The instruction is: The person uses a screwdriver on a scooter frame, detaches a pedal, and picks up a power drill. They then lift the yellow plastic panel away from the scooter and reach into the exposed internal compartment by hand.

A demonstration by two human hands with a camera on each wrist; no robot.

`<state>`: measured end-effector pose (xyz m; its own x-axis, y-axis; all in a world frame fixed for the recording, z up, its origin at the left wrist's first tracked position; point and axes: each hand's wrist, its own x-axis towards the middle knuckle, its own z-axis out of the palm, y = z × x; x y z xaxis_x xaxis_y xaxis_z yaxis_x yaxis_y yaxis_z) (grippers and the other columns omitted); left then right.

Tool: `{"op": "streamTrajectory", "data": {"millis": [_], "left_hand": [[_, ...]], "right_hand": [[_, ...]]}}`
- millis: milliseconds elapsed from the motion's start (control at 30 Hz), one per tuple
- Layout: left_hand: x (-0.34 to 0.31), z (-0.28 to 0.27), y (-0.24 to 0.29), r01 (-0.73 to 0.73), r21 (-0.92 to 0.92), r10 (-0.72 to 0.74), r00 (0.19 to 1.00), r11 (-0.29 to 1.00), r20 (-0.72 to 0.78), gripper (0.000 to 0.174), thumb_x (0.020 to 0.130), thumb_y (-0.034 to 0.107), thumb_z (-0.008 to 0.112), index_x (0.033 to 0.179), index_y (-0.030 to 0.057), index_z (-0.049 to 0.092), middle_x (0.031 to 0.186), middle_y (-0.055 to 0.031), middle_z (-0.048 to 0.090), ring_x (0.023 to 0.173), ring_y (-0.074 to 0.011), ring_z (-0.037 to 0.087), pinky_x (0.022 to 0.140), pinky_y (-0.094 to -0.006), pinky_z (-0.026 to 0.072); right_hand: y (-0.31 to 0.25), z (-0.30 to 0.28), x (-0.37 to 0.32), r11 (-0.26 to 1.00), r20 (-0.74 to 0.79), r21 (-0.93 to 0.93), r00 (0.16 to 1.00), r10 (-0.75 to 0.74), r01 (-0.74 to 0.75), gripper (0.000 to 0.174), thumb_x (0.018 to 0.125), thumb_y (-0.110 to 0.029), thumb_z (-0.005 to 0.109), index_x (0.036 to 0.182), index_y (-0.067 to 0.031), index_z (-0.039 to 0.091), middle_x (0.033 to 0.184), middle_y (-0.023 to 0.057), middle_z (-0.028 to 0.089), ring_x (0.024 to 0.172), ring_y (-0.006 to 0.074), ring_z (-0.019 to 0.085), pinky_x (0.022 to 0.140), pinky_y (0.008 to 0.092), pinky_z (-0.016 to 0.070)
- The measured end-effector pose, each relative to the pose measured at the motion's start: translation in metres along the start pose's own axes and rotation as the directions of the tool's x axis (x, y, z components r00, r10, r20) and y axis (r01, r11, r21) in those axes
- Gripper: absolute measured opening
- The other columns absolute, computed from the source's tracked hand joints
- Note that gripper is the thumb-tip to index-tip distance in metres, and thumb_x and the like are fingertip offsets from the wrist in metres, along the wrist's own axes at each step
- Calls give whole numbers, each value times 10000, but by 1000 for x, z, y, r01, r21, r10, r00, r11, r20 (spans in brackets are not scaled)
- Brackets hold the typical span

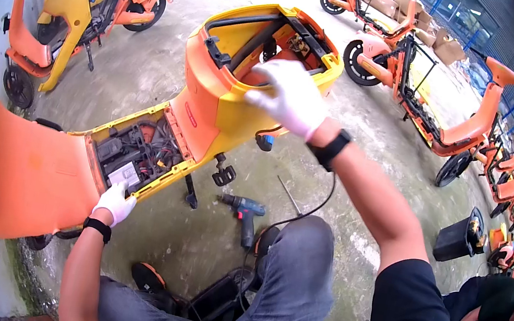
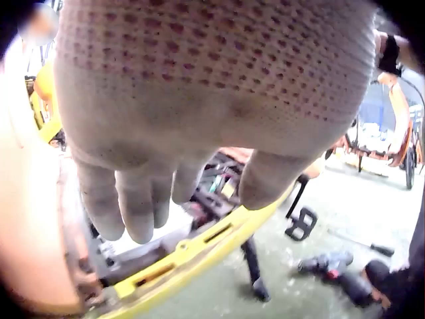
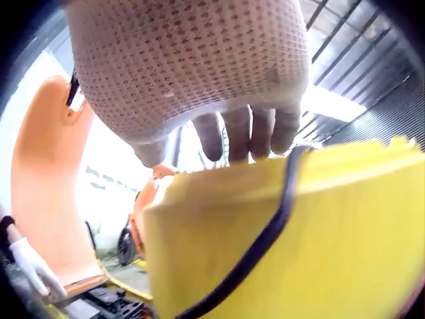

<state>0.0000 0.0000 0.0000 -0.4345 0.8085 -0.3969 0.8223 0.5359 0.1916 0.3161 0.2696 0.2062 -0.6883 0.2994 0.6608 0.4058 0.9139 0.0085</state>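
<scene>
An orange and yellow scooter body [image 1: 197,110] stands before me, its floor compartment [image 1: 162,179] uncovered and full of wiring. My gloved left hand [image 1: 117,204] is at the near edge of that compartment, fingers pointing down beside a white-labelled box [image 1: 125,176]. In the left wrist view its fingers [image 2: 136,206] are loosely extended, the thumb apart from them. My gloved right hand [image 1: 294,99] is over the rim of the open seat section [image 1: 328,80]. From the right wrist view, its fingers reach down behind the yellow panel [image 3: 299,226], their tips hidden. A black cable [image 3: 259,246] hangs across this panel.
A cordless drill [image 1: 247,213] and a screwdriver [image 1: 291,197] lie on the concrete floor by my knee. More scooters [image 1: 405,90] stand around. A black bin [image 1: 458,238] is to the right, near another person [image 1: 491,302]. A pedal [image 1: 224,174] sticks out of the scooter.
</scene>
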Motion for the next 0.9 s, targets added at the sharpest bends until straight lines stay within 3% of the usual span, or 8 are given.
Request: {"op": "streamTrajectory", "data": {"millis": [133, 233, 333, 433, 500, 567, 733, 900], "left_hand": [[-33, -50, 90, -413, -183, 246, 784, 892, -570, 519, 831, 197, 626, 1269, -41, 484, 1108, -244, 568, 1050, -401, 551, 922, -450, 446], [-42, -108, 172, -641, 106, 453, 406, 760, -794, 484, 810, 184, 637, 1219, -40, 507, 1103, -240, 576, 1038, -407, 548, 920, -467, 434], [-44, -157, 250, -715, 232, 530, 223, 659, -819, 466, 805, 194, 654, 1198, -18, 523, 1068, -203, 586, 1029, -380, 554, 914, -438, 437], [-8, -171, 300, -726, 270, 606, 248, 633, -756, 399, 867, 292, 607, 1100, -28, 554, 927, -205, 612, 917, -359, 592, 843, -453, 445], [16, -172, 319, -610, 198, 574, 515, 767, -637, 407, 915, 387, 536, 1004, -6, 598, 802, -197, 646, 791, -371, 620, 842, -446, 440], [27, -164, 326, -468, 288, 549, 687, 835, -476, 555, 943, 514, 420, 802, 36, 663, 671, -160, 662, 662, -333, 630, 696, -389, 458], [32, -153, 327, -448, 249, 488, 564, 859, -666, 584, 884, 566, 505, 644, 53, 649, 542, -135, 607, 543, -312, 586, 616, -377, 440], [42, -145, 323, -481, 281, 502, 428, 830, -751, 573, 856, 566, 551, 603, 58, 633, 486, -129, 570, 510, -307, 570, 592, -375, 441]], "right_hand": [[103, -55, 6, 914, -194, -85, 906, 376, -398, 408, 857, -354, 620, 1025, 16, 660, 944, 209, 681, 918, 328, 654, 829, 390, 495], [212, -58, 23, 769, 130, -26, 761, 636, -638, 529, 903, -448, 534, 1109, 24, 660, 1089, 214, 667, 1046, 320, 628, 904, 353, 465], [239, -38, 41, 808, 283, -267, 758, 587, -526, 588, 879, -507, 527, 1119, 14, 658, 1096, 193, 672, 1032, 321, 633, 918, 360, 456], [199, -35, 53, 686, 502, -167, 538, 677, -708, 563, 852, -492, 532, 1120, -13, 655, 1113, 204, 660, 997, 349, 640, 864, 399, 482], [214, -17, 56, 728, 475, -246, 575, 666, -640, 496, 867, -430, 519, 1115, -23, 655, 1105, 213, 656, 986, 356, 641, 842, 411, 491], [230, -5, 59, 832, 634, -507, 557, 536, -223, 448, 882, -374, 500, 1125, -29, 651, 1093, 208, 658, 969, 363, 643, 838, 417, 493], [222, -3, 82, 730, 624, -545, 383, 681, -412, 365, 846, -285, 504, 1023, -28, 693, 1053, 195, 671, 945, 345, 661, 799, 414, 523], [226, 4, 91, 768, 608, -638, 572, 550, -60, 336, 796, -257, 566, 997, -26, 706, 978, 177, 695, 895, 339, 680, 792, 396, 537]]}}
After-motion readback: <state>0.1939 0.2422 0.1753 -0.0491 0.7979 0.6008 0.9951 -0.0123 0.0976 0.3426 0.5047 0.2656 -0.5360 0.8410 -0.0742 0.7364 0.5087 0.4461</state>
